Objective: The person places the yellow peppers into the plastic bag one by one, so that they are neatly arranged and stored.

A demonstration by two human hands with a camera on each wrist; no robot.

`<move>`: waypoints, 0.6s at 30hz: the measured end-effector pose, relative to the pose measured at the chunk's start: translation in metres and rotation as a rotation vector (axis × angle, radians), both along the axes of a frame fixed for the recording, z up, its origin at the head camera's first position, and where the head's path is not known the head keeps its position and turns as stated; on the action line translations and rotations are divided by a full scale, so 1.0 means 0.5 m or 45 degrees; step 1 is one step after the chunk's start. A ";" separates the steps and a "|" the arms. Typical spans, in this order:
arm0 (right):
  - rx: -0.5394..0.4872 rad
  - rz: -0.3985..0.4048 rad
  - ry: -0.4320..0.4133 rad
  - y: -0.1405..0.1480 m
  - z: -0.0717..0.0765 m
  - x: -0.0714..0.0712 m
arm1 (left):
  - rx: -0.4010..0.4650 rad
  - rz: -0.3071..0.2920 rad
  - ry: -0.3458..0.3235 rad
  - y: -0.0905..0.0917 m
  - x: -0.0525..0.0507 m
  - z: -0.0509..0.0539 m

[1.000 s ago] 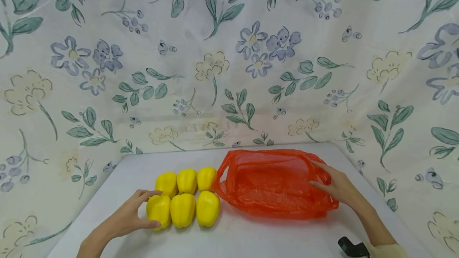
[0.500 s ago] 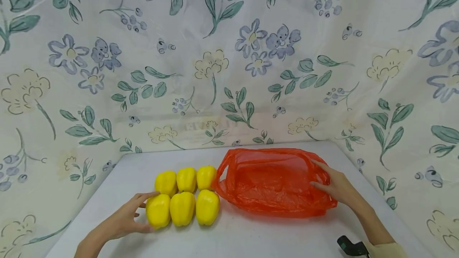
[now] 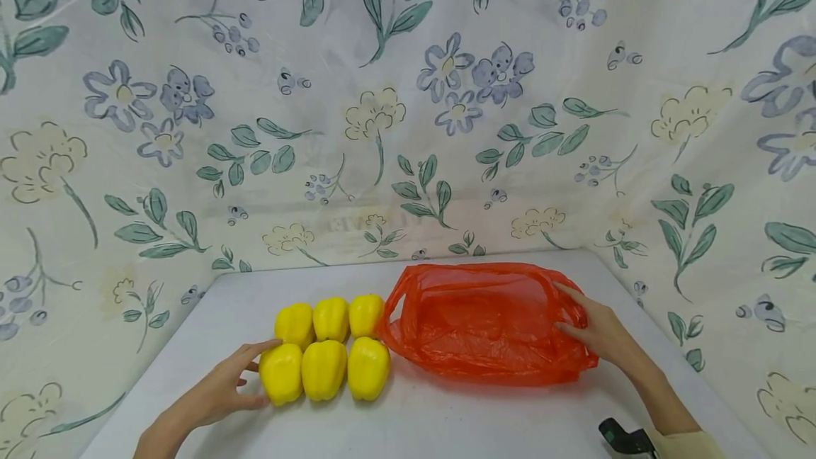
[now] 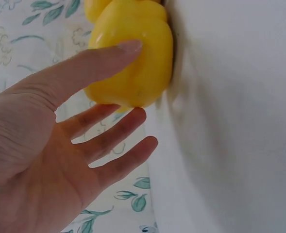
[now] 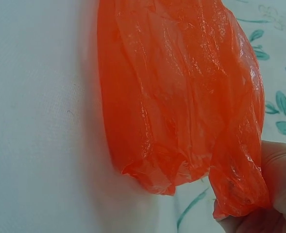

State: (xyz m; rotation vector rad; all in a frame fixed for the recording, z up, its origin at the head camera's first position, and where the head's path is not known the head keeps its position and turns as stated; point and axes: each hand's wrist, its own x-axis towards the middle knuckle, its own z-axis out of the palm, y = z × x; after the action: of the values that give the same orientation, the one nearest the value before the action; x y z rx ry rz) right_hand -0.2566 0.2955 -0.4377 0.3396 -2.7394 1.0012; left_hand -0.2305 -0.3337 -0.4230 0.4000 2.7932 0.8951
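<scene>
Yellow bell peppers (image 3: 324,370) stand on the white table in two rows of three, left of a red plastic bag (image 3: 484,324). My left hand (image 3: 219,389) is beside the front-left pepper (image 3: 281,374), fingers spread. In the left wrist view the thumb of that hand (image 4: 50,131) overlaps the pepper (image 4: 133,77), and the other fingers lie loosely extended; whether they touch it I cannot tell. My right hand (image 3: 598,328) grips the right end of the bag; in the right wrist view, the hand (image 5: 282,187) pinches a gathered strip of the bag (image 5: 167,97).
The white table (image 3: 433,427) stretches in front of the peppers and bag. A floral curtain (image 3: 319,183) surrounds its back and sides. A black device (image 3: 626,439) is at the right sleeve (image 3: 688,446), low in the head view.
My left hand has drawn slightly left from the front-left pepper, its thumb no longer overlapping it in the head view. The right hand keeps its hold on the bag.
</scene>
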 end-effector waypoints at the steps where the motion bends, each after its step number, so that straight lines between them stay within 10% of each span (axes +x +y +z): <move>1: 0.004 -0.005 0.002 0.000 -0.001 0.000 | 0.001 0.005 0.002 0.002 0.001 -0.002; 18: 0.013 -0.006 0.061 0.003 0.001 -0.006 | -0.033 0.021 0.057 0.019 0.001 -0.010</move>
State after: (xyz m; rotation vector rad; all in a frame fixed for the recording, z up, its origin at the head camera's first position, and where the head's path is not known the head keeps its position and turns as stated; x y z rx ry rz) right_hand -0.2597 0.2970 -0.4373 0.3537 -2.7023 0.9657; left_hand -0.2299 -0.3240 -0.4281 0.3988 2.8496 0.8624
